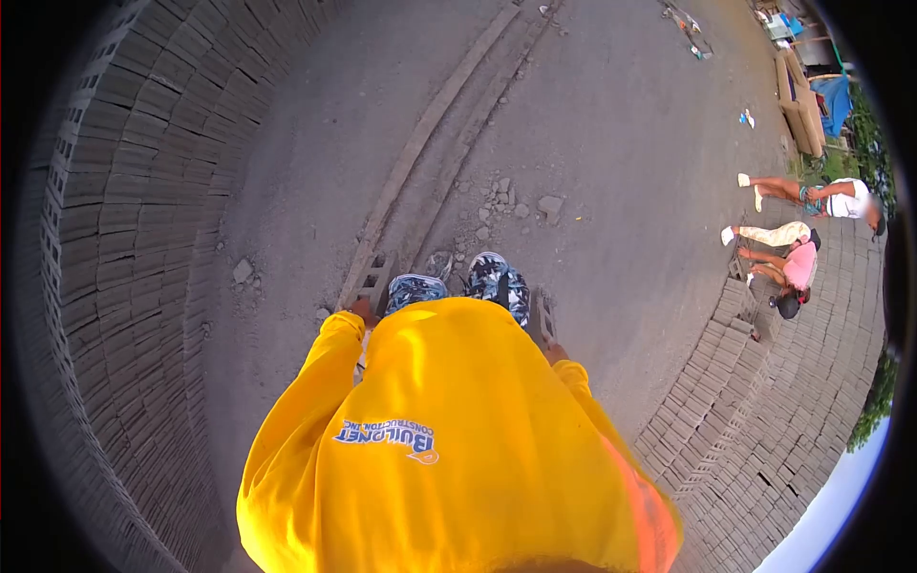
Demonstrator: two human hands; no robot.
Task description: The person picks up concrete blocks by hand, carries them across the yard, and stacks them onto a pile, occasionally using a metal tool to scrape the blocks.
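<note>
My left hand [363,311] is closed on the end of a grey hollow concrete block [375,274], which hangs beside my left leg. On the other side, my right hand [555,353] is closed on a second hollow concrete block [545,317] near my right leg. The yellow long-sleeved shirt and my patterned trousers hide part of both blocks. Most of the fingers are also out of sight. My feet stand on the grey ground between the two blocks.
A tall block stack [143,210] curves along the left. Another block stack [793,392] stands on the right, with a person in pink [800,265] bending beside it and a person in white [845,200] nearby. Broken rubble [501,199] and a long raised strip [430,134] lie ahead.
</note>
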